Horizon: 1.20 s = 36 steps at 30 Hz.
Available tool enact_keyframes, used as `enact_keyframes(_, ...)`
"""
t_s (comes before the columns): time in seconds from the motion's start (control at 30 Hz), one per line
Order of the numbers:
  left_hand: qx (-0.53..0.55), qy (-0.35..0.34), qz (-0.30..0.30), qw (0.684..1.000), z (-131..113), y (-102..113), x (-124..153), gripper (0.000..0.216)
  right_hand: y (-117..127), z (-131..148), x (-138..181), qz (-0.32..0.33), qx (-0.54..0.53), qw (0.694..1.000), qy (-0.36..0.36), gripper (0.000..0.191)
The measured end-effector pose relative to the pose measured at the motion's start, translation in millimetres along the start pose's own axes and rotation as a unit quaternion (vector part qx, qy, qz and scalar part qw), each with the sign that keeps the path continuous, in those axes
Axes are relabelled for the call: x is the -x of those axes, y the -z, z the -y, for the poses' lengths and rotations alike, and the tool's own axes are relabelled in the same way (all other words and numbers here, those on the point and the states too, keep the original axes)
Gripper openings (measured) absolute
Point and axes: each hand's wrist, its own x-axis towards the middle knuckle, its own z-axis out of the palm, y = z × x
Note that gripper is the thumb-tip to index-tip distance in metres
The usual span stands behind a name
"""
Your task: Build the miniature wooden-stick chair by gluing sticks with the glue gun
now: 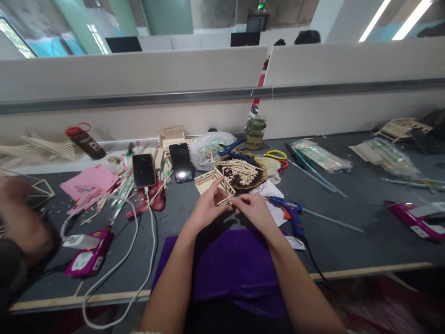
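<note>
My left hand (207,204) grips a small model built of thin wooden sticks (205,181), its thumb and fingers around the near right side. My right hand (253,208) is closed in a pinch at the model's near corner. What its fingertips hold is too small to make out. Just behind the hands, a dark round tray (262,182) bears cut wooden sticks (239,167) and a heap of short stick pieces (248,178). A blue glue gun (295,215) lies to the right of my right hand, on white paper (273,190) in part.
Two phones (144,170) (181,162), a plastic bag (208,148), a jar (255,132) and scissors (276,155) lie beyond. A white cable (153,250) loops left from a power strip (91,253). Purple cloth (236,260) covers the near edge. Another person's arm (24,222) is at left.
</note>
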Motion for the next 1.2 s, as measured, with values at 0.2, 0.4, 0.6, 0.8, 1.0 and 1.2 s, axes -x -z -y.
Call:
enact_keyframes(0.2,0.027,-0.024,-0.071,0.997,-1.9,9.5,-0.6,0.061,58.8,1.7,-13.6,-0.069,0.113,0.991,0.030,0.033)
enact_keyframes(0.4,-0.066,-0.113,-0.310,0.942,1.0,11.8,8.5,0.029,84.7,10.9,-67.7,-0.022,0.291,0.955,0.055,0.021)
enact_keyframes(0.6,-0.098,-0.127,-0.323,0.933,6.0,8.4,12.8,0.029,63.9,5.7,-105.9,0.050,0.326,0.942,0.066,0.016)
enact_keyframes(0.8,-0.095,-0.134,-0.310,0.936,8.7,5.6,11.1,0.025,55.8,-2.5,-123.1,0.088,0.370,0.922,0.072,0.020)
enact_keyframes(1.0,-0.084,-0.192,-0.312,0.927,12.1,3.4,9.3,0.016,53.1,-7.6,-133.6,0.105,0.430,0.893,0.081,0.017)
enact_keyframes(1.2,-0.101,-0.212,-0.315,0.920,12.9,2.1,9.6,0.015,41.7,-11.2,-129.8,0.090,0.435,0.890,0.103,0.018)
